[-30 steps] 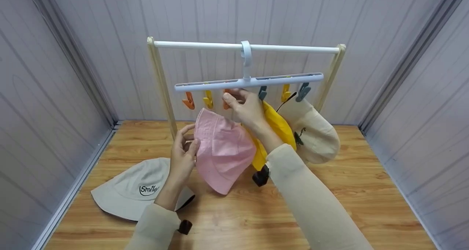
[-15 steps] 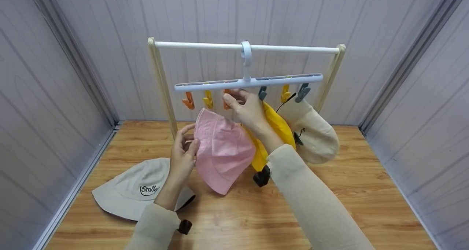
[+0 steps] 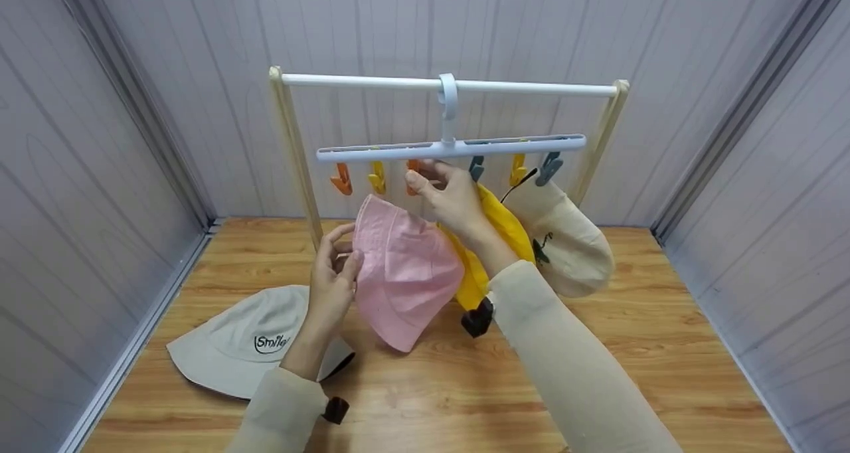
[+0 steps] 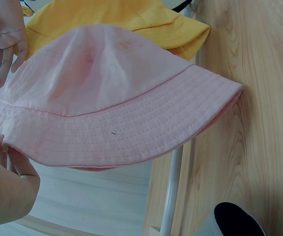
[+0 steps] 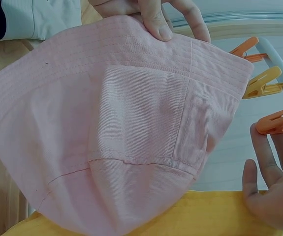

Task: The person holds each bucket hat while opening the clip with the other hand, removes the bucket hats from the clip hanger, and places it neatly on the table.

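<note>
My left hand (image 3: 335,273) pinches the brim of a pink bucket hat (image 3: 408,273), which hangs tilted in the air below the hanger. In the left wrist view the thumb and fingers grip the brim's edge (image 4: 6,147). Up at the white hanger (image 3: 398,152), my right hand (image 3: 455,197) pinches an orange clothespin (image 5: 276,123) between thumb and fingers. The hat's upper corner is below and left of that clip, apart from it. Behind the right wrist a yellow hat (image 3: 501,224) hangs from a grey clip (image 3: 476,168), partly hidden.
A cream hat (image 3: 574,247) hangs at the right from another grey clip (image 3: 550,167). An orange clip (image 3: 342,179) and a yellow clip (image 3: 377,178) hang at the left. The rack's white bar (image 3: 358,81) carries the hanger. A light grey "Smile" hat (image 3: 232,347) lies on the wooden table.
Almost nothing moves. The hanger's left side tips up very slightly, and the right hand stays at the orange clothespin while the left keeps hold of the pink bucket hat.
</note>
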The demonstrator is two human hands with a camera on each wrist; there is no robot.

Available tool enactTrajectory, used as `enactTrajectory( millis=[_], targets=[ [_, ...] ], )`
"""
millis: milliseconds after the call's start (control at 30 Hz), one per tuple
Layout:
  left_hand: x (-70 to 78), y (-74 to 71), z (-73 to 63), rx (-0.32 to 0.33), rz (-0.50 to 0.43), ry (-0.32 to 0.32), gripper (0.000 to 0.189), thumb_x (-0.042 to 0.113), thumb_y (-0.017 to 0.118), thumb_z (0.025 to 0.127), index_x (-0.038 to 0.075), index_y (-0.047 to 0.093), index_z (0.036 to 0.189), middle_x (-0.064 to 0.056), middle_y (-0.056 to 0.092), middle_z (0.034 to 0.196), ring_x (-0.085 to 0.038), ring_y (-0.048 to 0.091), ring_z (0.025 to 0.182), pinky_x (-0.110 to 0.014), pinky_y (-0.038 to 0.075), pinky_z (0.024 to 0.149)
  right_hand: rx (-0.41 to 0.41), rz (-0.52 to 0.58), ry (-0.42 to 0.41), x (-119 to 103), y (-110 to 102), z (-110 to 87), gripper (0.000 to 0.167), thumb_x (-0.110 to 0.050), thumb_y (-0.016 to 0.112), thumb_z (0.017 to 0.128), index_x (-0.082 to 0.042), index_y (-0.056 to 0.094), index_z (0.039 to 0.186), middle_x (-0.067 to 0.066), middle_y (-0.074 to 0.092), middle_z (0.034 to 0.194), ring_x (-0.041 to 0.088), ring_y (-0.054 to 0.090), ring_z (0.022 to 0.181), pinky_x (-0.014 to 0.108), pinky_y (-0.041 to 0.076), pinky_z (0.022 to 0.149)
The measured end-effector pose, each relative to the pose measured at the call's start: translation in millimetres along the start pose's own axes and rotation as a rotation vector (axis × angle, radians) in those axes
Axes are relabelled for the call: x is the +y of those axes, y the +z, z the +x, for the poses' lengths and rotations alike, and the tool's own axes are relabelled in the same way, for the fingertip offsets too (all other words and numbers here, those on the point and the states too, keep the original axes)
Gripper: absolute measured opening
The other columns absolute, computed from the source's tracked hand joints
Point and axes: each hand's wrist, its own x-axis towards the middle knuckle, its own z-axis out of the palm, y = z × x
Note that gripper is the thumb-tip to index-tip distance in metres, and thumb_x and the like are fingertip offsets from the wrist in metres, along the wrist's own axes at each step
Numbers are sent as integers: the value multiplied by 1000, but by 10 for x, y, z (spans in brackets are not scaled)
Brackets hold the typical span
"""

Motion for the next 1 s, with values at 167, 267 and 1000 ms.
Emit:
enactTrajectory(
  millis=[167,267,1000],
  targets=[
    [11,2,-4,0,6,-1,46,-2,56,107,17,53,149,-16,62,117,-22,61,95,-24,50,71,-5,-17,-2,-4,-8,-17,50,-33,71,104,-9,63,147,6,73,127,20,72,111,34,55,105],
    [16,2,-9,-2,7,3,45,-2,56,107,17,53,149,-16,63,118,-22,62,96,-25,51,72,-7,-25,-10,-3,-12,-27,50,-34,70,104,-9,63,147,6,72,127,20,72,111,33,55,105],
    [20,-15,-39,-3,11,60,44,-2,59,106,15,56,146,-17,65,114,-22,61,91,-24,49,68,-39,0,14,-28,-135,-209,49,-34,68,105,-15,60,149,2,69,136,19,69,119,36,53,108]
  ],
)
